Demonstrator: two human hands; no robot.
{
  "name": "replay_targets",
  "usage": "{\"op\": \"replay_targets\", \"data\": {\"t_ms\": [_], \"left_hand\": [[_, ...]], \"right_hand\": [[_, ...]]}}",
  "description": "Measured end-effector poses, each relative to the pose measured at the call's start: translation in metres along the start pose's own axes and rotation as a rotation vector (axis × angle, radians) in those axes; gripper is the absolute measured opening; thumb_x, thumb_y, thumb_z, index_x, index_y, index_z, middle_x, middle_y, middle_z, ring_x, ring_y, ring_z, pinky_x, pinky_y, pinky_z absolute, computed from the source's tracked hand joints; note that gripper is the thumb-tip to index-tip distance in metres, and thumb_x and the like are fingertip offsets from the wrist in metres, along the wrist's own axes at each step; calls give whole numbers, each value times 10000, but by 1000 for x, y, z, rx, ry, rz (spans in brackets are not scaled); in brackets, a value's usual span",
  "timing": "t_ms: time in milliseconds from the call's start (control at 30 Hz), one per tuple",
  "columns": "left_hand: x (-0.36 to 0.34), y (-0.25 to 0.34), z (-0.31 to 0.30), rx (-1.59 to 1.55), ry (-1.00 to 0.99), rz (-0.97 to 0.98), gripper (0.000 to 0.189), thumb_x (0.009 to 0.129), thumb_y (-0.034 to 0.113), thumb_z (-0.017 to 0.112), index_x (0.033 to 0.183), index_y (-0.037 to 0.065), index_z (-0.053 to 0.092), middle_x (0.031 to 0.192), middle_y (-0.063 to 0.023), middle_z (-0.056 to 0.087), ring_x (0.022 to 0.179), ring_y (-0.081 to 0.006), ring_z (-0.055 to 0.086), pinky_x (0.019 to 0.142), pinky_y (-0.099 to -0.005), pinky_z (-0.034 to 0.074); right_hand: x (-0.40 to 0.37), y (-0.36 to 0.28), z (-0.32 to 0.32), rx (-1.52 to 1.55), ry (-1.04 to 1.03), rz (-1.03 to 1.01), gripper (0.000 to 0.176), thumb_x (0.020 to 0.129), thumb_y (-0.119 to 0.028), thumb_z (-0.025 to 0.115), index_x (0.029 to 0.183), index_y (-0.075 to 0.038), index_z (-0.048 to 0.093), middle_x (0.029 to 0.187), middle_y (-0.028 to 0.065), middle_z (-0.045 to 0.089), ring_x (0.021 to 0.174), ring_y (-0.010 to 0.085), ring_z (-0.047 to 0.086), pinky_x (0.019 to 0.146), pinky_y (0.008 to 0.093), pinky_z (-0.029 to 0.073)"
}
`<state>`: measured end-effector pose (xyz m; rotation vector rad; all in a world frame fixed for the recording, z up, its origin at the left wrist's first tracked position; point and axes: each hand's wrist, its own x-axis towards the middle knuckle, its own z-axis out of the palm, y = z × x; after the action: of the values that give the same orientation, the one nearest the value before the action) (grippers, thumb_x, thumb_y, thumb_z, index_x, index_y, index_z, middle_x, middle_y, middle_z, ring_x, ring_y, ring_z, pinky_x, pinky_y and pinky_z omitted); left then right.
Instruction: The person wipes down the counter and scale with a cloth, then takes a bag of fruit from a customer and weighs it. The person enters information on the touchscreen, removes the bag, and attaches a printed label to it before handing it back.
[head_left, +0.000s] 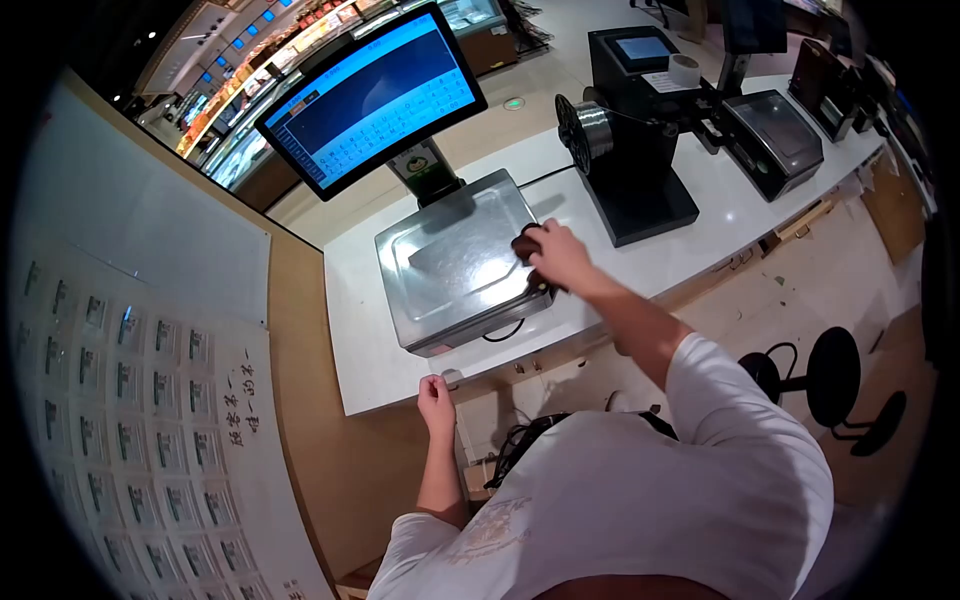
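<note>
At the right edge of a metal-topped weighing scale (455,255), my right hand (563,257) is closed on a dark brown object (524,243). Part of that object is covered by my fingers, and its exact kind cannot be made out. My left hand (436,402) hangs by the counter's front edge, fingers curled, with nothing visible in it. Behind the scale plate stands its lit touchscreen (370,100), tilted in this view. The scale rests on a white counter (350,340).
Right of the scale stands a black machine (640,150) with a reel of clear film or wire (592,130). Farther right is a black device with a transparent lid (775,140). A wall panel with label pockets (130,420) borders the left; a black stool (832,378) stands right.
</note>
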<state>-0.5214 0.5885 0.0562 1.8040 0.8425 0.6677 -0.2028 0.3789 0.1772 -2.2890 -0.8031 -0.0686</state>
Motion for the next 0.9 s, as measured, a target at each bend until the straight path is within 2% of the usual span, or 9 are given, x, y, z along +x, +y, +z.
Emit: {"op": "replay_targets", "data": {"t_ms": [67, 133, 233, 433, 533, 633, 700, 800, 900], "left_hand": [[-13, 8, 13, -13, 27, -2, 129, 1001, 116, 559, 915, 21, 576, 786, 8, 543, 707, -80, 488, 651, -241, 430], [-28, 17, 26, 1, 55, 19, 129, 1004, 113, 554, 912, 24, 576, 780, 9, 542, 704, -82, 493, 655, -244, 435], [-54, 18, 40, -74, 23, 13, 134, 1006, 126, 559, 913, 34, 588, 734, 17, 526, 675, -72, 473, 614, -237, 404], [-78, 23, 45, 0, -39, 15, 162, 1010, 149, 567, 901, 34, 599, 708, 24, 515, 640, -66, 465, 581, -234, 392], [-75, 34, 56, 73, -109, -37, 171, 1004, 160, 569, 884, 45, 610, 724, 9, 557, 655, -72, 508, 588, -228, 411], [-67, 48, 90, 76, -246, -72, 164, 1002, 152, 571, 900, 30, 610, 732, 9, 569, 656, -68, 503, 602, -235, 421], [-53, 44, 120, 88, -390, -74, 172, 1001, 164, 572, 918, 23, 624, 750, -5, 599, 671, -72, 526, 614, -239, 436], [-32, 48, 172, 61, -604, -46, 184, 1003, 181, 572, 954, 18, 642, 763, -10, 614, 682, -76, 543, 616, -241, 444], [-23, 82, 214, 87, -778, -66, 190, 1002, 188, 575, 959, 16, 644, 769, -13, 624, 683, -85, 556, 620, -246, 456]], "right_hand": [[-17, -16, 7, 25, -94, -81, 295, 798, -202, 663, 1092, -176, 685, 1129, 107, 610, 1043, 356, 610, 850, 474, 547], [-45, -26, 7, 63, -387, -290, 299, 813, -237, 634, 1104, -195, 690, 1140, 90, 616, 1045, 332, 630, 834, 470, 549], [-93, 8, 4, 188, -537, -678, 364, 813, -241, 641, 1173, -194, 664, 1163, 89, 594, 1096, 316, 599, 861, 443, 535], [-109, 158, -33, 150, -340, -101, 372, 816, -200, 590, 1180, -168, 659, 1141, 126, 601, 1056, 351, 597, 863, 451, 526], [-116, 214, -49, -92, 81, 262, 354, 823, -211, 605, 1170, -160, 652, 1121, 145, 606, 1004, 371, 609, 843, 465, 537], [-128, 196, -58, -90, 28, 303, 338, 837, -193, 611, 1172, -188, 661, 1158, 122, 601, 1056, 368, 587, 903, 445, 516], [-138, 212, -39, -109, -131, -20, 331, 835, -211, 624, 1163, -187, 662, 1149, 116, 604, 1059, 359, 588, 910, 437, 514], [-139, 234, -51, 109, -419, -130, 383, 805, -251, 635, 1182, -186, 659, 1134, 125, 608, 1063, 355, 597, 902, 445, 511], [-147, 271, -101, 75, -398, -223, 437, 791, -235, 617, 1217, -142, 647, 1150, 156, 601, 1080, 362, 580, 923, 448, 500]]}}
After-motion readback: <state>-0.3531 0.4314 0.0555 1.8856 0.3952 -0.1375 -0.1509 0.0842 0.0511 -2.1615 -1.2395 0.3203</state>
